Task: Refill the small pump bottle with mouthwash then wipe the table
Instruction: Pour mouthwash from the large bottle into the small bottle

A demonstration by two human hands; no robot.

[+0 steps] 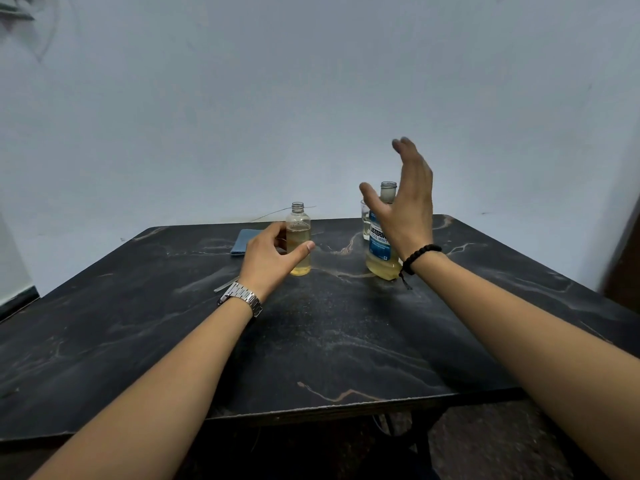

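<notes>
The small clear bottle [299,242] stands uncapped on the dark marble table [329,334], about two-thirds full of yellowish liquid. My left hand [270,258] wraps around its lower half, thumb across the front and fingers at its far left side. The large mouthwash bottle [380,247], blue-labelled and open at the neck, stands upright to the right. My right hand [405,206] hovers in front of its upper part, fingers spread and raised, holding nothing. A folded blue cloth [242,241] lies behind my left hand.
A clear glass [365,220] stands just behind the mouthwash bottle on its left. A thin grey strip [225,285] lies on the table near my left wrist. A pale wall backs the table's far edge; the near edge runs across the lower view.
</notes>
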